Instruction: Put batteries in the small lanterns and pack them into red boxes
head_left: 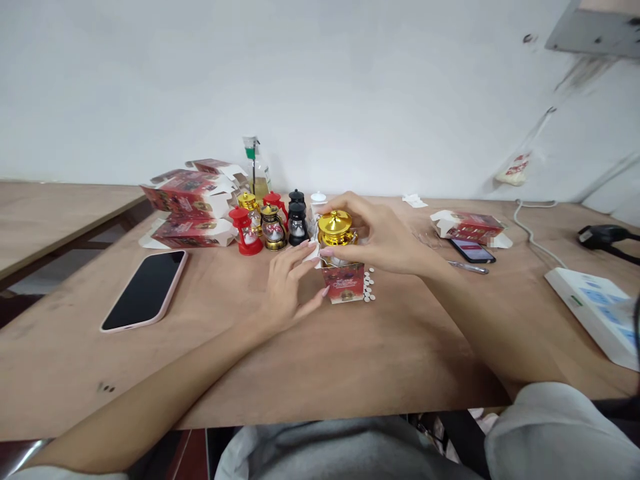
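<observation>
A gold mini lantern (335, 225) stands upright at the mouth of a small red printed box (345, 285), its lower part hidden by the box and my fingers. My right hand (383, 237) grips the lantern from the right, thumb in front and fingers behind. My left hand (295, 283) holds the box at its left edge, fingertips by the white flap and thumb near the front corner. Several small white round discs (369, 287) lie just right of the box. Behind my left hand stand more mini lanterns, among them a red one (245, 230) and a bronze one (273, 228).
Red boxes (193, 193) are piled at the back left, beside a clear bottle (260, 180). A large phone (145, 290) lies at left. On the right are another red box (470, 227), a smaller phone (473, 251), a pen (469, 267) and a white power strip (595, 310).
</observation>
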A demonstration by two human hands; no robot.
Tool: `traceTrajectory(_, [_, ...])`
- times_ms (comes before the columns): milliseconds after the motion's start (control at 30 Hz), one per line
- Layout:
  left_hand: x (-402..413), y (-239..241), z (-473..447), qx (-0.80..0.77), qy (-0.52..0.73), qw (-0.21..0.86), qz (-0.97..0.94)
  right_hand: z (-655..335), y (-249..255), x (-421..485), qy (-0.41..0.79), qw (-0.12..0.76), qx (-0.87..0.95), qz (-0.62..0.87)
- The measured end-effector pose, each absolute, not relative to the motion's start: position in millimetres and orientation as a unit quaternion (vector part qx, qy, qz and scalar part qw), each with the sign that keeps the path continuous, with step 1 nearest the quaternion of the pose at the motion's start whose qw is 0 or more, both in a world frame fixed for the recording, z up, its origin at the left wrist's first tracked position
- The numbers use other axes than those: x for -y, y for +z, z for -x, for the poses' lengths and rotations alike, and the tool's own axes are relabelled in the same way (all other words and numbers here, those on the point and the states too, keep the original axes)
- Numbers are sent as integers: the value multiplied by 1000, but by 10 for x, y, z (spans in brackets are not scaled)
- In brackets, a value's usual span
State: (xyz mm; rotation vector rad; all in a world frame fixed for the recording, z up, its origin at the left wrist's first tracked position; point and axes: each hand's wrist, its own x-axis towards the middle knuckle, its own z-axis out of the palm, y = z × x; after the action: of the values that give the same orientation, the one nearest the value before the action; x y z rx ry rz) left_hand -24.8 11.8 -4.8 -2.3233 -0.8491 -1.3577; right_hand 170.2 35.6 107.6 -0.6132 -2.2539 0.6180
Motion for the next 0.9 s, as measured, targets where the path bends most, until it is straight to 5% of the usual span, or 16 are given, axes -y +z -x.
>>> traceTrajectory(433, [-43,74,259,290,-494,213,791,-1727,1134,-369,239,367,865,245])
traceTrajectory(900, [-16,121,244,261,-492,239,795,-1788,1144,-380,139,219,925,276])
